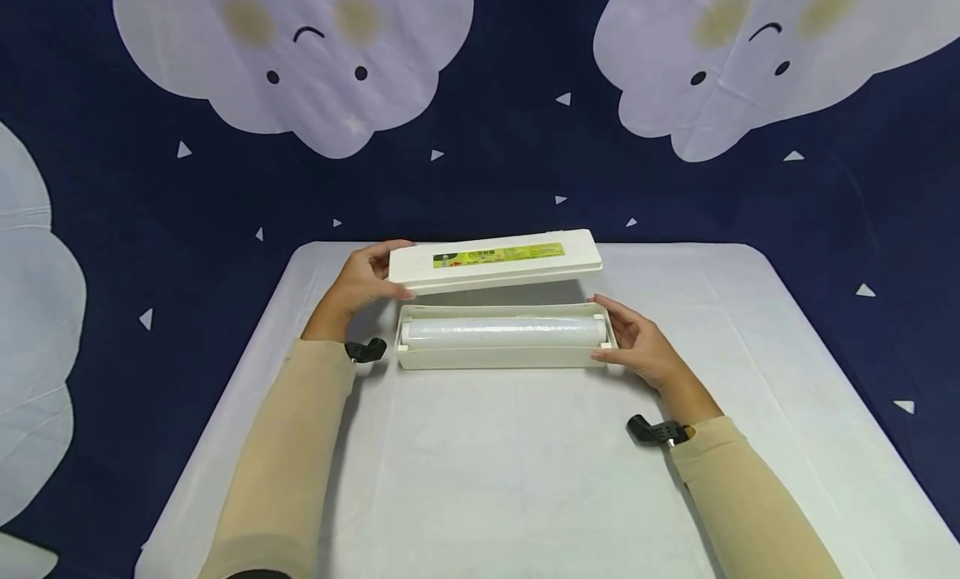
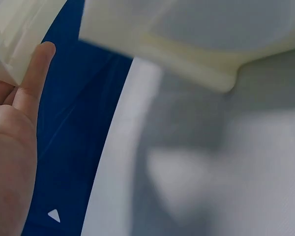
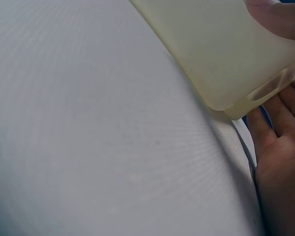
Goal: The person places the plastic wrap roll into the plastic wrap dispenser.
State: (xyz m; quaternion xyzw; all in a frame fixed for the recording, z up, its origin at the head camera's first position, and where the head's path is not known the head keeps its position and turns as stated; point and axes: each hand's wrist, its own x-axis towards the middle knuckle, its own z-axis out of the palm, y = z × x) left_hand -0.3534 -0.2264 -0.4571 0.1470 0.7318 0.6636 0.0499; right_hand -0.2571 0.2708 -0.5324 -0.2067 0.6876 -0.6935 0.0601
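Observation:
A long white box (image 1: pixel 495 359) sits on the table with a roll of plastic wrap (image 1: pixel 502 332) lying inside it. Above and behind the box, its white lid (image 1: pixel 517 272) with a green label is raised and tilted, the right end higher. My left hand (image 1: pixel 358 281) grips the lid's left end, thumb at the front edge and fingers behind; the left wrist view shows this hand (image 2: pixel 19 113) at the lid's end. At the box's right end, my right hand (image 1: pixel 637 341) holds it between thumb and fingers. In the right wrist view the fingers (image 3: pixel 282 110) lie by the box's slotted end.
A white cloth covers the table (image 1: pixel 510 471). Behind it hangs a dark blue backdrop (image 1: pixel 510 171) with cloud and triangle prints. Black straps with small mounts (image 1: pixel 366 351) are on both wrists.

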